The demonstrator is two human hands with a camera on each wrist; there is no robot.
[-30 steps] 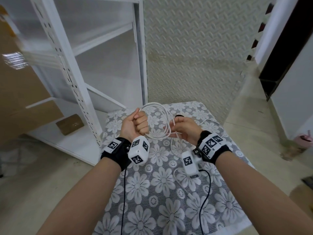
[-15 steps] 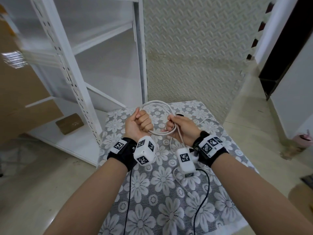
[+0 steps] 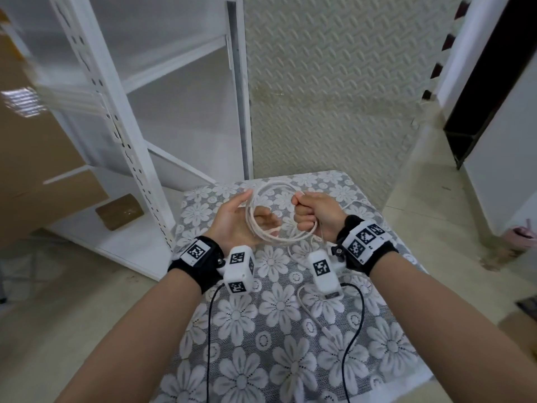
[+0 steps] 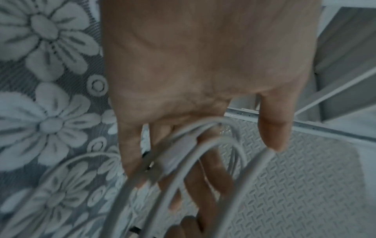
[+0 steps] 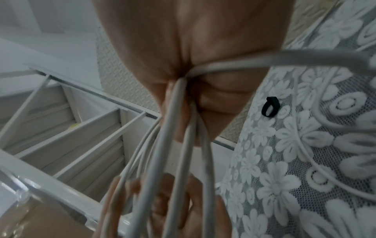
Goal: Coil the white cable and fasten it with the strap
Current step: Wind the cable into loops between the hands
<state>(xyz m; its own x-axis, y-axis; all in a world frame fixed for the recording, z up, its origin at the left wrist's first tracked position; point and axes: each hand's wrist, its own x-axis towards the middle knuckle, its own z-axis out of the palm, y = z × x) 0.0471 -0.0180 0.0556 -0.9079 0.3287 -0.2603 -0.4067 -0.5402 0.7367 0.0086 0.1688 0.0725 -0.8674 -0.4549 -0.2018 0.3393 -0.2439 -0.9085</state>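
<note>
From my remote seat I see the white cable [image 3: 263, 228] gathered into several loops, held up just above the worktop [image 3: 290, 338] between both hands. My right hand [image 3: 315, 212] has its grip clenched round the right side of the coil; in the right wrist view the strands run out of the fist [image 5: 195, 64] in a bundle, and 1 strand leaves sideways toward the cloth. My left hand [image 3: 235, 221] is released, palm up, fingers straight and spread; the loops lie across those fingers [image 4: 207, 173] without being gripped, thumb standing apart to the side. A flat white piece sits among the strands over the left fingers; I cannot tell whether it is a plug.

A loose tail of the cable trails off the coil and curves over the flowered lace cloth [image 3: 241, 315] toward me. The strap [image 5: 269, 106], a small black loop, lies on that cloth well apart from the coil, past my right hand; only the right wrist view shows it, my hands hiding that spot in the head view.

Left of the worktop stands a white metal shelf rack [image 3: 122, 117], with a small cardboard box [image 3: 119, 211] on its lowest shelf. Behind is a pale embossed wall panel [image 3: 334, 82].
</note>
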